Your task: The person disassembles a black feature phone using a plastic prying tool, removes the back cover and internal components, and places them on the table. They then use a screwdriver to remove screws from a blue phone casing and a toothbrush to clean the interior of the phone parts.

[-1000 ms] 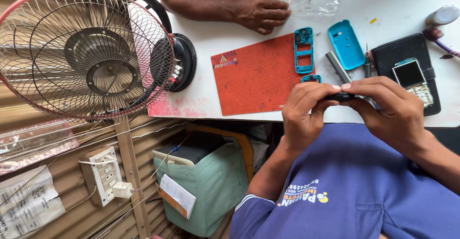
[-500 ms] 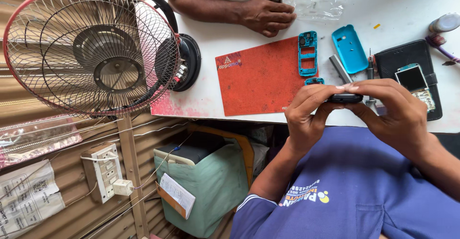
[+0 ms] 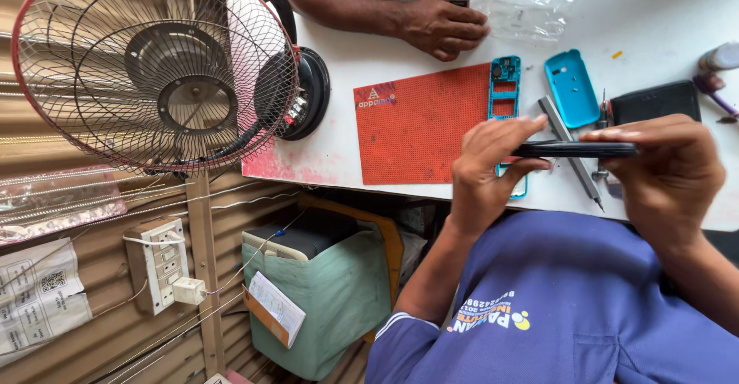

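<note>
Hands (image 3: 493,172) & (image 3: 666,176) both pinched shut on thin black phone body (image 3: 573,150), edge-on, held above table edge (image 3: 385,185). Casing's already off imo: teal frame (image 3: 506,84) + back cover (image 3: 571,88) lie by red mat (image 3: 423,130). Reassembly not done.

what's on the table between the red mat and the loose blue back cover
In the head view, a blue phone frame lies between the red mat and the blue back cover, along the mat's edge and partly hidden by the left hand.

Fan (image 3: 158,72) left of mat (image 3: 423,131); phone (image 3: 573,150) above table (image 3: 662,22).
</note>
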